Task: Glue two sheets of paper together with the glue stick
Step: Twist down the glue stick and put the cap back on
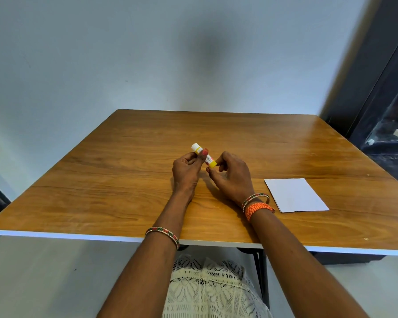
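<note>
A small glue stick (203,155) with a white cap and a yellow base is held above the middle of the wooden table (124,180). My left hand (186,171) pinches its body near the white cap end. My right hand (232,175) has its fingertips at the yellow base end. The stick lies tilted, cap toward the far left. White paper (295,195) lies flat on the table to the right of my right wrist; I cannot tell whether it is one sheet or two stacked.
A pale wall stands behind the table's far edge. A dark frame or doorway (381,99) rises at the right. The table's white front edge (78,236) runs just before my lap, with a metal leg (261,276) beneath it.
</note>
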